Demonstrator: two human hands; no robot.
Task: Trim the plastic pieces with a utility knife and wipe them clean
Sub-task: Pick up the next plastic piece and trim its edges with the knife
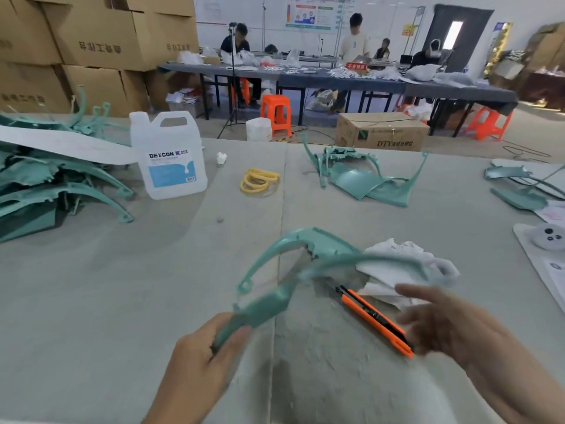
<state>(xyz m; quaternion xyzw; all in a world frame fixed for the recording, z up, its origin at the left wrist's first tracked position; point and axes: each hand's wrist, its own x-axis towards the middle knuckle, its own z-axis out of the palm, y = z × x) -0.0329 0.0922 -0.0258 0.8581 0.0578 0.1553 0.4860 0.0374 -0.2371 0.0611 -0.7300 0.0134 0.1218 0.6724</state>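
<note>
Head view: my left hand [198,359] grips the near end of a teal piece [269,301], held over the table [122,301], its far arm blurred. My right hand [452,325], also blurred, has its fingers spread and holds nothing, just beside the rear of the orange knife [373,316] lying on the table. A crumpled white cloth [406,261] lies beyond the knife.

Right hand [443,319] blurred; knife [374,319] rear perhaps under it.

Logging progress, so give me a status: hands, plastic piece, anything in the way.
Left hand grips teal plastic piece. Right hand open by orange utility knife, lying flat. White rag behind; nothing blocking.
</note>
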